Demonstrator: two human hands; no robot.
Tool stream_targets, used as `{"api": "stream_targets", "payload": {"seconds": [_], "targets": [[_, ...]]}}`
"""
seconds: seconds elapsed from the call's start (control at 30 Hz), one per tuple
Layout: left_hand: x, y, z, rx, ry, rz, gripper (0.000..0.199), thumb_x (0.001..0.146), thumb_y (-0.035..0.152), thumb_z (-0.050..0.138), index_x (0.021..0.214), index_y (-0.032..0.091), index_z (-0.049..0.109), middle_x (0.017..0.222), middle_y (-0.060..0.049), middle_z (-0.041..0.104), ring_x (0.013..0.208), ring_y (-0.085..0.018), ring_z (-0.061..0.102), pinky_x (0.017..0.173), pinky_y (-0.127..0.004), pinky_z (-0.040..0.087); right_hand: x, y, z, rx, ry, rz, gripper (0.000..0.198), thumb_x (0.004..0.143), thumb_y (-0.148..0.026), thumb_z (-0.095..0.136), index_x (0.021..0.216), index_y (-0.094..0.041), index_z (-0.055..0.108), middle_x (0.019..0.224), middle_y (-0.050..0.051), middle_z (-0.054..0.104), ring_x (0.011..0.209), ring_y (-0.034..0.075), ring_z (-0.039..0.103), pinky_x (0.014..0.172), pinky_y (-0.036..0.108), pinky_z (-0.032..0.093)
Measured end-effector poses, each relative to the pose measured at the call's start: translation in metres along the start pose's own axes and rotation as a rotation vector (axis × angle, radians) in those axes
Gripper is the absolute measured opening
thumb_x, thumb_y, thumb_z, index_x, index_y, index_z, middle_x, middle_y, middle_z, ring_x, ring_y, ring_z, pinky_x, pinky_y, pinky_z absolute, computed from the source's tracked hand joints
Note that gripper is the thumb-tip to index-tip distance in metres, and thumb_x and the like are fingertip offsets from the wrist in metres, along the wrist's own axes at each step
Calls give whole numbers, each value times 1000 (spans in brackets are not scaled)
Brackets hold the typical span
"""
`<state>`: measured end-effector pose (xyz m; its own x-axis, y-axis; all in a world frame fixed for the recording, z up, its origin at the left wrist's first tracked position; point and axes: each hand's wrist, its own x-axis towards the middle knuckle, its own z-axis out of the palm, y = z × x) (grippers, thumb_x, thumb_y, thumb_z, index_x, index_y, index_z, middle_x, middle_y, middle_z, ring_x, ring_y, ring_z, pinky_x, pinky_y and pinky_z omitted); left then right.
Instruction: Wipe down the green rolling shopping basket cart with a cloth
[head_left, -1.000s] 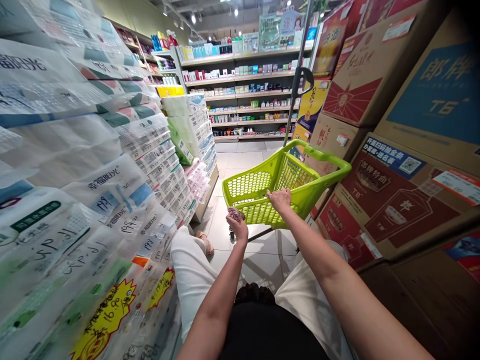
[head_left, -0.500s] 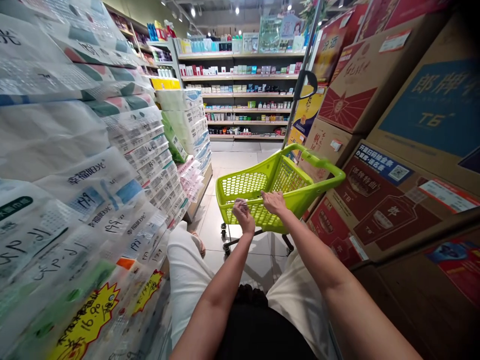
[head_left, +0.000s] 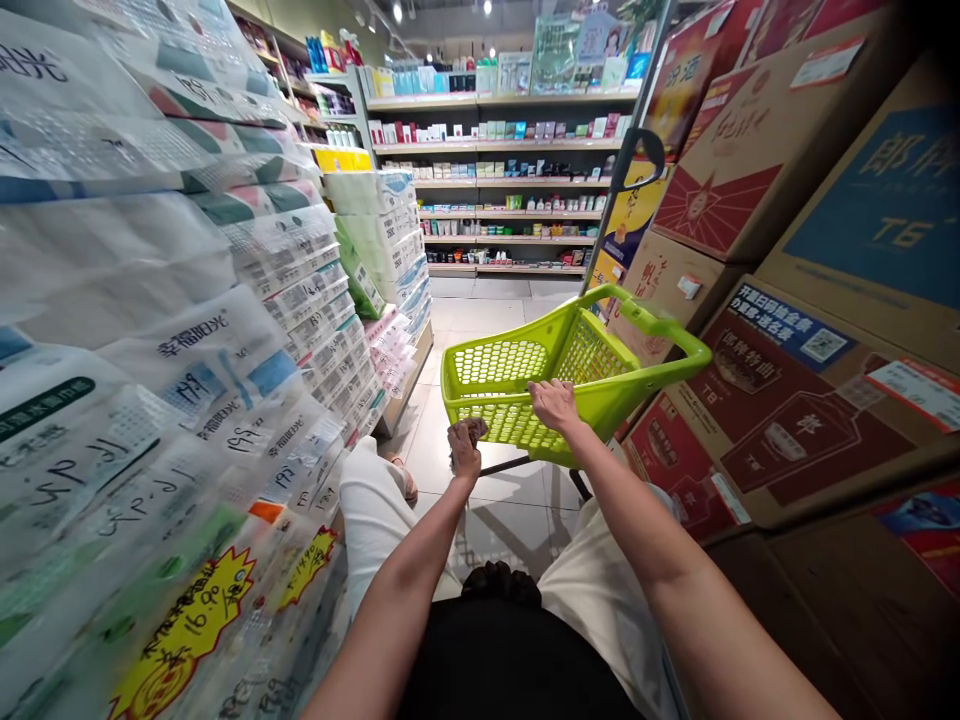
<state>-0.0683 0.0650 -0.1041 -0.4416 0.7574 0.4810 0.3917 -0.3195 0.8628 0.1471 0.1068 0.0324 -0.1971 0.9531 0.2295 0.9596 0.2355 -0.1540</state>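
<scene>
Green plastic cart (head_left: 596,402); right hand (head_left: 556,405) gripping near rim (head_left: 499,404). Left hand (head_left: 466,456) closed on crumpled cloth (head_left: 472,430) by cart corner, contact unclear.

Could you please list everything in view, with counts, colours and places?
Shopping cart: one, lime green, ahead at centre
Cloth: one, brownish, in the left hand
Wrapped packs: many, mostly white, stacked left
Starburst signs: two, yellow edged red, on the lower left packs
Cartons: several, brown, red and blue, stacked right
Pole with looped handle: one, grey, beyond the cart
Shelves: several, pale-edged, at the back, holding many multicoloured products
Floor: one, pale tiles, below
Trousers: one pair, white, below
Top: one, black, bottom centre
Hands: two, bare; left around the cloth, right hand on the cart's near rim
</scene>
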Motion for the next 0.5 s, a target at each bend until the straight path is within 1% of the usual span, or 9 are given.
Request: {"api": "stream_targets", "payload": {"seconds": [0.1, 0.13, 0.27, 0.33, 0.4, 0.43, 0.47, 0.5], "targets": [[13, -5, -10, 35, -16, 90, 36, 71, 0, 55, 99, 22, 60, 109, -11, 50, 115, -28, 50, 108, -49, 44, 0, 1, 0, 23, -8, -13, 68, 108, -45, 10, 90, -21, 71, 102, 12, 76, 98, 26, 55, 91, 43, 29], [16, -8, -14, 39, -20, 104, 35, 71, 0, 56, 98, 22, 59, 110, -11, 50, 116, -28, 49, 109, -48, 44, 1, 2, 0, 24, -9, -14, 68, 108, -46, 11, 88, -21, 71, 101, 12, 76, 98, 26, 55, 91, 43, 28], [15, -20, -28, 42, -106, 125, 32, 72, 0, 55, 96, 21, 58, 106, -10, 51, 106, -27, 52, 102, -47, 48, -1, 7, 1, 31, 19, -24, 65, 108, -45, 14, 83, -21, 69, 97, 10, 77, 96, 25, 54, 90, 43, 26], [11, -22, -33, 53, -61, 151, 31, 76, 2, 55, 100, 21, 58, 107, -11, 51, 108, -27, 52, 103, -49, 47, -2, 10, 3, 47, 45, -40, 63, 108, -43, 16, 80, -21, 67, 95, 9, 78, 95, 24, 54, 91, 42, 25], [13, -17, -37, 72, 4, 212, 30, 82, 5, 55, 107, 22, 59, 110, -12, 52, 113, -28, 50, 107, -51, 45, -5, 14, 4, 59, 84, -58, 62, 109, -43, 18, 77, -21, 66, 92, 8, 78, 93, 23, 53, 91, 42, 23], [15, -12, -38, 82, 5, 252, 29, 85, 7, 55, 109, 22, 59, 112, -12, 52, 115, -28, 50, 108, -51, 45, -6, 17, 5, 64, 105, -66, 62, 109, -44, 19, 76, -20, 66, 90, 8, 78, 93, 23, 52, 91, 42, 23], [19, -6, -39, 88, -22, 290, 28, 87, 9, 56, 111, 23, 60, 114, -12, 52, 117, -28, 50, 109, -51, 45, -7, 21, 6, 70, 122, -73, 61, 109, -44, 20, 76, -20, 66, 89, 8, 78, 92, 23, 52, 91, 42, 22], [23, 0, -40, 87, -75, 323, 27, 89, 10, 57, 113, 23, 61, 115, -12, 52, 117, -27, 51, 109, -50, 46, -8, 25, 7, 79, 132, -82, 61, 109, -44, 20, 75, -21, 66, 88, 8, 78, 93, 22, 52, 90, 41, 22]]}}
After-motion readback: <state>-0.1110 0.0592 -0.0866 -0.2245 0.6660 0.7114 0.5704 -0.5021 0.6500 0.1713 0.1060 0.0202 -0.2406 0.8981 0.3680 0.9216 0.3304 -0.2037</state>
